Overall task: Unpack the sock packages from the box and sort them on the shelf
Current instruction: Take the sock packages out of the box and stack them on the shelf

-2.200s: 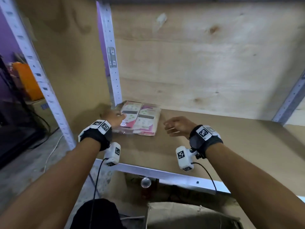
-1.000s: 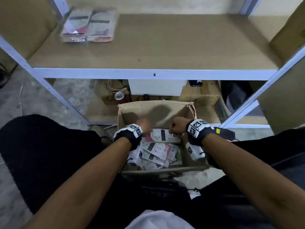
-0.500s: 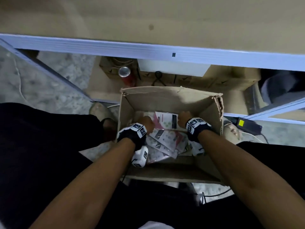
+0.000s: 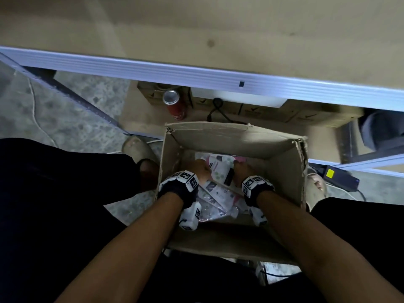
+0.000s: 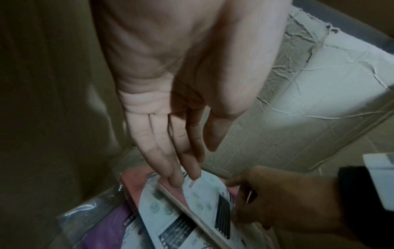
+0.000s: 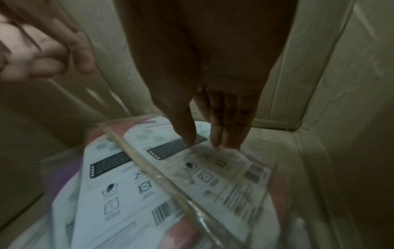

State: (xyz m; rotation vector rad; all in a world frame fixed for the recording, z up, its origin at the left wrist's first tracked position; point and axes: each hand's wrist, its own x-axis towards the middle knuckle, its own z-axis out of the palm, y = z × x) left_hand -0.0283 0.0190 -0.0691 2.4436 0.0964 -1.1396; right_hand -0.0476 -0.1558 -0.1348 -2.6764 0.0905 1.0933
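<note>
An open cardboard box (image 4: 236,136) stands on the floor between my feet, holding several sock packages in clear wrap with white, pink and purple cards. Both hands are down inside it. My left hand (image 4: 199,169) has straight fingers (image 5: 177,178) touching the far left edge of the top sock package (image 5: 192,210), thumb held apart. My right hand (image 4: 242,169) has its thumb and fingertips close together on the same package (image 6: 149,185), pinching its crinkled wrap near the black band. The packages underneath are mostly hidden by my wrists.
The shelf board (image 4: 196,29) with its white metal front rail (image 4: 196,73) runs across above the box. Under it stand a red can (image 4: 175,103) and flat cartons with a cable. A black adapter (image 4: 341,178) lies on the floor at the right. The box walls (image 6: 319,118) stand close around both hands.
My hands left the packages on the shelf and came down into the box. In the last half second they closed in on the top package, one at each side.
</note>
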